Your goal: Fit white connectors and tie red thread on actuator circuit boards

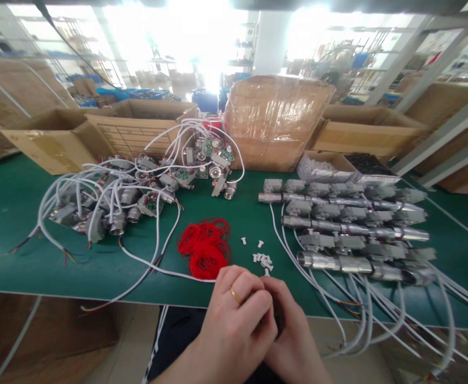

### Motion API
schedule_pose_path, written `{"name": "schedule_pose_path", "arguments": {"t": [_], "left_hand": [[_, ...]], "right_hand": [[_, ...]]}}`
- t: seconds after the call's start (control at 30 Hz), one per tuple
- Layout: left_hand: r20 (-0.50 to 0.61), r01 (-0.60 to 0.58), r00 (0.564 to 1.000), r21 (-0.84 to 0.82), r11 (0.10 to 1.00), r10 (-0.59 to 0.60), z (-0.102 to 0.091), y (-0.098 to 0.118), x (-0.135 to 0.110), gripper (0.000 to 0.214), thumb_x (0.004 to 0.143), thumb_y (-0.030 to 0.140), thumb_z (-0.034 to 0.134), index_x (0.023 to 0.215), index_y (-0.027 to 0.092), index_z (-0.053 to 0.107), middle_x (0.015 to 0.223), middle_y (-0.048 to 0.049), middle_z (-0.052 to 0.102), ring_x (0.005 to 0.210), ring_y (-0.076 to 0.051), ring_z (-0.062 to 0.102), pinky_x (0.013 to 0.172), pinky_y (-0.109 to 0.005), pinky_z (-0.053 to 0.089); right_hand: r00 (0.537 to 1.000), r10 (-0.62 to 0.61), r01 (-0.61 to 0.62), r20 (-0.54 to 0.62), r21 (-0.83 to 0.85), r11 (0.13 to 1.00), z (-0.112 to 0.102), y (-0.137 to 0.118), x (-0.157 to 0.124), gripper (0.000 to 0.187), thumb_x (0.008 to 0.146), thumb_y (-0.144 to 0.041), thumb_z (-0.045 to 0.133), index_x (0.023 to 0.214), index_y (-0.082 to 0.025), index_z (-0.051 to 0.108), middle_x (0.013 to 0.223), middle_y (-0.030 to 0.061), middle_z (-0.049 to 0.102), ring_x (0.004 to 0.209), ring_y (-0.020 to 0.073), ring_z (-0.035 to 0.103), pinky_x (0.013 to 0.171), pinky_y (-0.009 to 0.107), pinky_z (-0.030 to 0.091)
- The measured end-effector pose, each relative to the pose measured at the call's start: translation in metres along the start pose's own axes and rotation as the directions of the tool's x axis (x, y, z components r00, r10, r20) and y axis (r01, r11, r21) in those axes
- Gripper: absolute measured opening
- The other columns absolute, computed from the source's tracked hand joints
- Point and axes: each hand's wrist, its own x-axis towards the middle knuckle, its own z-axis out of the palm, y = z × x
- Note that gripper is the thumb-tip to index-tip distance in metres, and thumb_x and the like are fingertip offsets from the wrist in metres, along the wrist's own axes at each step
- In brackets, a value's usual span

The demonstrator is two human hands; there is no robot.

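Note:
My left hand [237, 314], with a gold ring on one finger, and my right hand [292, 333] are pressed together at the near edge of the green table [17, 250]. Both hands are closed around something small and dark that I cannot make out. A white cable runs from the left toward my hands. Just beyond my fingers lie a bundle of red rings [205, 246] and several small white plastic pieces [262, 258].
A tangled pile of metal sensor parts with white cables [133, 194] lies at the left. Neat rows of finished metal assemblies [349, 229] with cables hanging over the edge lie at the right. Cardboard boxes [277, 120] stand along the back.

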Motion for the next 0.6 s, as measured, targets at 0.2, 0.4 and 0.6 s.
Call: {"name": "schedule_pose_path", "arguments": {"t": [0.2, 0.4, 0.6], "left_hand": [[-0.073, -0.112, 0.991, -0.015, 0.994, 0.111, -0.010, -0.005, -0.003, 0.022, 0.085, -0.004, 0.056, 0.080, 0.017, 0.061, 0.078, -0.0004, 0.065, 0.077, -0.014, 0.061, 0.090, -0.034, 0.052], [-0.008, -0.186, 0.982, -0.105, 0.977, 0.186, -0.014, -0.018, -0.005, 0.022, 0.087, -0.004, 0.057, 0.093, 0.014, 0.068, 0.081, -0.0031, 0.071, 0.085, -0.016, 0.069, 0.095, -0.033, 0.056], [0.019, -0.164, 0.985, -0.203, 0.965, 0.172, -0.023, -0.024, -0.022, 0.034, 0.089, -0.004, 0.057, 0.115, 0.014, 0.066, 0.104, -0.0094, 0.078, 0.106, -0.021, 0.073, 0.100, -0.036, 0.061]], "right_hand": [[0.987, 0.106, -0.102, -0.123, 0.035, 0.994, 0.006, -0.001, -0.001, 0.043, 0.075, -0.021, 0.074, 0.114, -0.029, 0.060, 0.097, -0.0036, 0.071, 0.084, 0.0147, 0.067, 0.076, 0.020, 0.054], [0.978, 0.185, -0.174, -0.094, 0.111, 0.978, 0.006, 0.004, -0.001, 0.049, 0.069, -0.021, 0.075, 0.115, -0.025, 0.059, 0.099, 0.0010, 0.070, 0.096, 0.0208, 0.068, 0.074, 0.025, 0.054], [0.966, 0.247, -0.233, -0.080, 0.154, 0.960, 0.005, 0.005, -0.003, 0.051, 0.070, -0.023, 0.074, 0.118, -0.026, 0.056, 0.103, 0.0032, 0.071, 0.105, 0.0239, 0.067, 0.073, 0.027, 0.054]]}}
